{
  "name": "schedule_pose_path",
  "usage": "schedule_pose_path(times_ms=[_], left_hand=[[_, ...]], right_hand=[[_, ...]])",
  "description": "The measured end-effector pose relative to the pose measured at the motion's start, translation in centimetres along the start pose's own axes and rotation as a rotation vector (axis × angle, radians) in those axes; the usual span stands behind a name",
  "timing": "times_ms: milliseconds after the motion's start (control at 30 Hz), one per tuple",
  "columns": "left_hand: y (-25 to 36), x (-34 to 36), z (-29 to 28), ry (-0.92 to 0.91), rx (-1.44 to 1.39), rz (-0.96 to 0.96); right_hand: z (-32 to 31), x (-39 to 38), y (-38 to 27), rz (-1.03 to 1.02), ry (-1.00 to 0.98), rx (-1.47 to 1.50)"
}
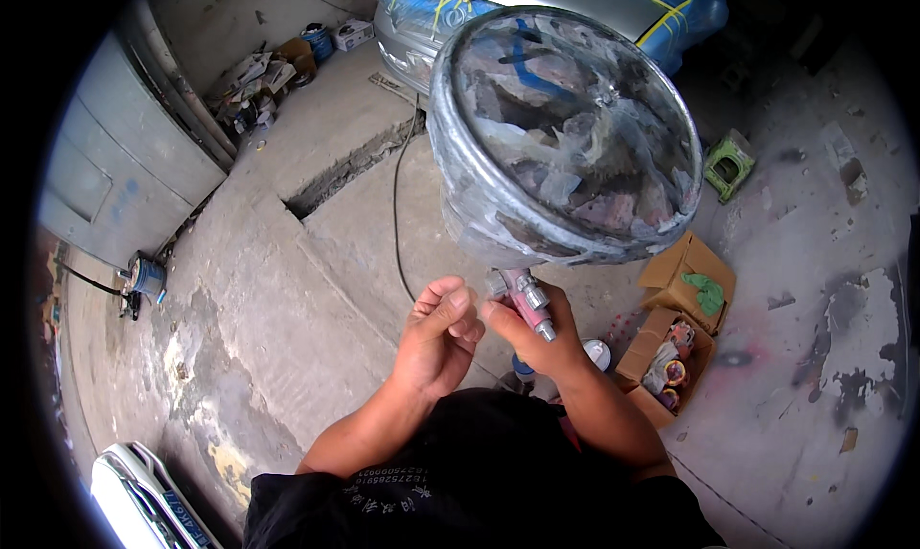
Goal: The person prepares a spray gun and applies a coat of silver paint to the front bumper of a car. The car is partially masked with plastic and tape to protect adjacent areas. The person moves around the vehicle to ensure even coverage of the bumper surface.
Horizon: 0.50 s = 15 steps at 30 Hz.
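Note:
My right hand [548, 343] grips a spray gun [529, 302] with a pinkish-red body and silvery metal knobs. Close by on its left is my left hand [441, 333], its fingers curled and the thumb pressed against them. Whether anything small is pinched there I cannot make out. Just beyond the gun stands a large round drum [565, 238] with a thick silvery rim, filled with crumpled clear plastic and scraps [575, 127]. Part of the gun's lower end is hidden by my right hand.
Behind the drum is a silver car [412, 51] masked with blue film and yellow tape. Open cardboard boxes [688, 276] and a green block [730, 166] lie to the right. A dark hose [399, 204] crosses the concrete floor. A blue can [148, 275] stands left.

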<state>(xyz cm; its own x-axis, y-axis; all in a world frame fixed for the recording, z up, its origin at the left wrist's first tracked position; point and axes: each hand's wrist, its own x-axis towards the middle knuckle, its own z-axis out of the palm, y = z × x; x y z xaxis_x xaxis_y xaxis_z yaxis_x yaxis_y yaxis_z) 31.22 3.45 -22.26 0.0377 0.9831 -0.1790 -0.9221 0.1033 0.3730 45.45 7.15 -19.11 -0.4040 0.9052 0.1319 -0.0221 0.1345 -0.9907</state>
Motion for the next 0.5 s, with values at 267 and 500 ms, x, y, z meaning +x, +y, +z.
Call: schedule_pose_path(times_ms=[267,500], left_hand=[[-0.3,-0.1,0.0,0.046,0.070,0.040],[-0.5,-0.3,0.0,0.049,0.102,0.074]], right_hand=[[0.6,-0.2,1.0,0.001,-0.017,0.135],[0.2,-0.4,-0.1,0.025,-0.012,0.018]])
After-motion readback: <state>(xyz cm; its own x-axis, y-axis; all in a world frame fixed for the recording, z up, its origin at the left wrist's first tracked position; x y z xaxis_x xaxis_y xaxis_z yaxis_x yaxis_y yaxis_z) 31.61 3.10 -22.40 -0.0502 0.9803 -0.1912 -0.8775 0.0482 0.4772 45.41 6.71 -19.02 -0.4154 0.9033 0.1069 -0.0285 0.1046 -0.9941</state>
